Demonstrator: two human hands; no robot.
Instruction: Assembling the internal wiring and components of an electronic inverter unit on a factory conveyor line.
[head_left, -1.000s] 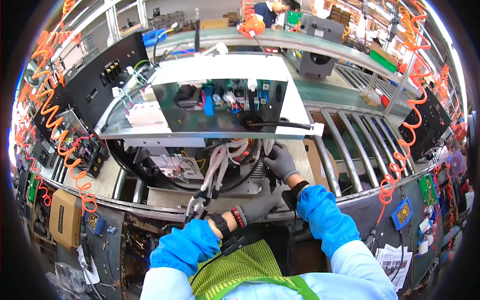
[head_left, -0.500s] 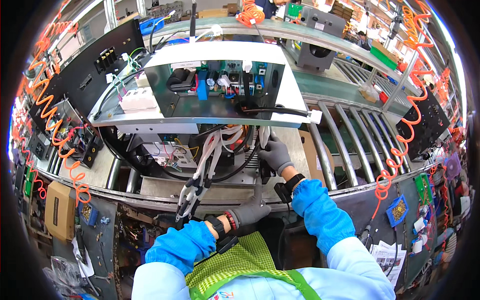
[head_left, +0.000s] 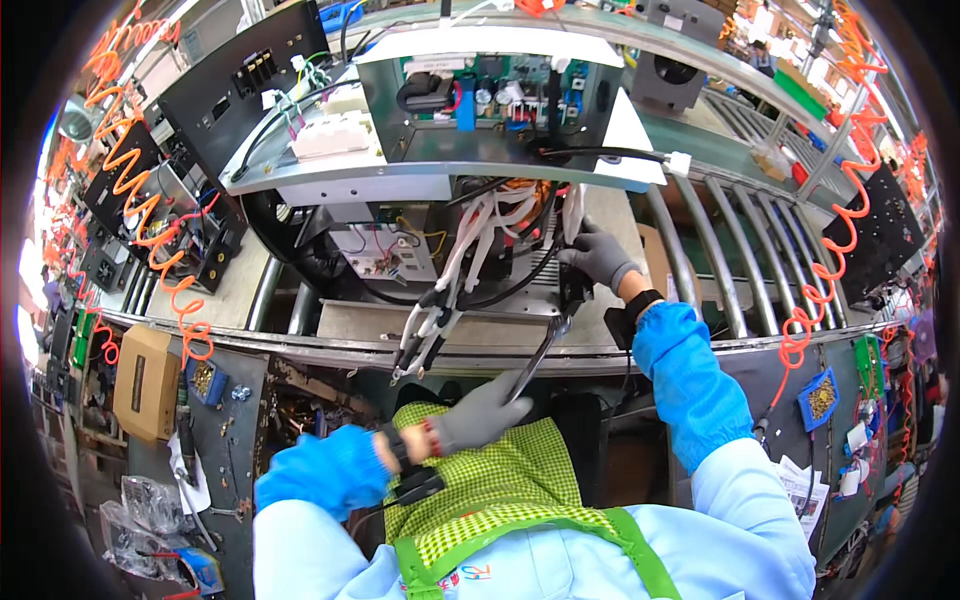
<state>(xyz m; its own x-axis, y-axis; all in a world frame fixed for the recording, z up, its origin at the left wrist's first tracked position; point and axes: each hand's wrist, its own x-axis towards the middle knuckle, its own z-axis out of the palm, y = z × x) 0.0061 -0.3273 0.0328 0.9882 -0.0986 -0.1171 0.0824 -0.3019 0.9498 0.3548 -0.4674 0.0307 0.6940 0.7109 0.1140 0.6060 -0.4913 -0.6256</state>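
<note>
An open metal chassis [head_left: 440, 150] with a green circuit board [head_left: 500, 90] on top lies on the roller conveyor. A bundle of white wires [head_left: 450, 270] hangs out of its front, ending in dark connectors [head_left: 412, 350]. My right hand [head_left: 600, 255], in a grey glove, reaches into the chassis opening and grips a black cable [head_left: 545, 345] near its upper end. My left hand [head_left: 480, 410], also gloved, is low in front of my green checked apron, with its fingers closed on the lower end of that cable.
Steel conveyor rollers [head_left: 700, 250] run to the right of the chassis. Orange coiled air hoses [head_left: 150, 200] hang left and right. Also in view are a black panel [head_left: 250, 80] at back left, a cardboard box [head_left: 145, 380], a blue parts bin [head_left: 205, 380] and another blue bin [head_left: 820, 400].
My left hand has dropped from beside the hanging connectors toward my apron, drawing the black cable down. My right hand stays at the chassis opening. The view has moved closer.
</note>
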